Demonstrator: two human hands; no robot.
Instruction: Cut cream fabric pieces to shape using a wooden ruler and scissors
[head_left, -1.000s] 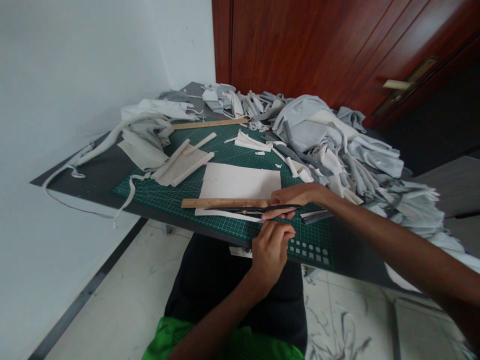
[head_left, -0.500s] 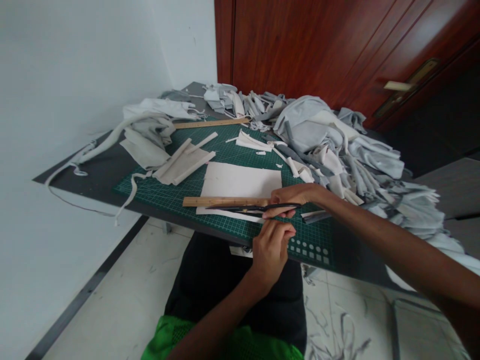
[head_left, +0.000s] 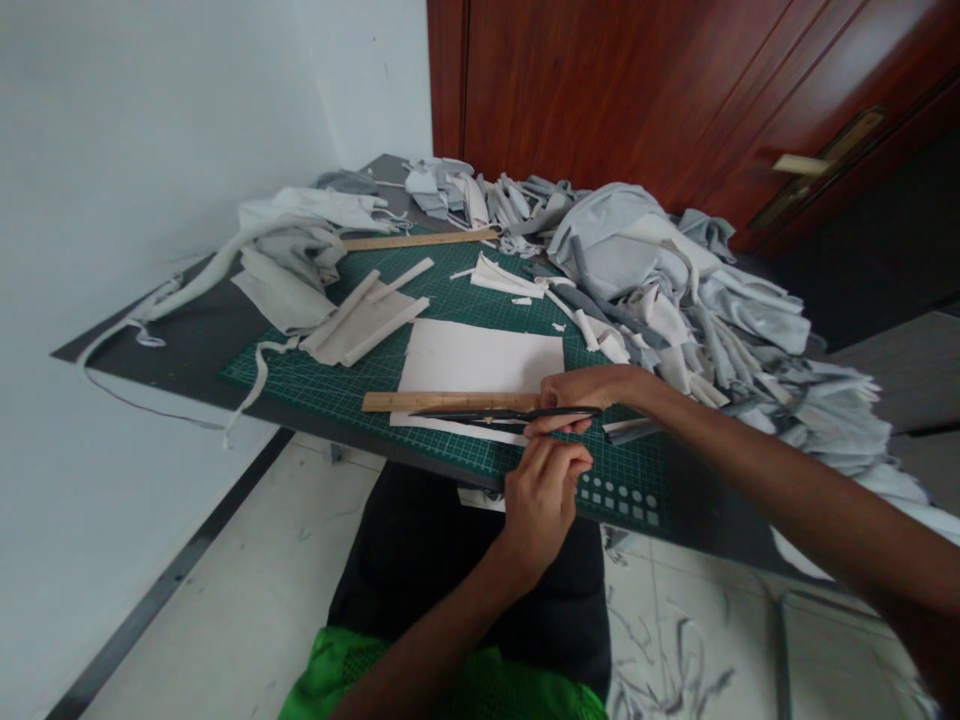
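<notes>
Unmoved since the earlier frame: right hand (head_left: pixel 568 400), closed on black scissors (head_left: pixel 513 415) beside wooden ruler (head_left: pixel 442 402) across white sheet (head_left: pixel 480 355); left hand (head_left: pixel 541 495), nearer, curled, contents unclear.

Left of left hand (head_left: pixel 544 490): passable lane over flat green gridded cutting mat (head_left: pixel 330 400). Beyond right hand (head_left: pixel 571 388): heaped grey-and-white fabric scraps (head_left: pixel 637 255) block low passage.

The white sheet (head_left: pixel 480 355) lies flat, a rough rectangle. Across the sheet's near part runs the wooden ruler (head_left: pixel 442 402), its left end jutting past the sheet's left edge. The black scissors (head_left: pixel 517 414) lie lengthwise over the sheet's near strip, tips pointing left, handles toward its right side.
</notes>
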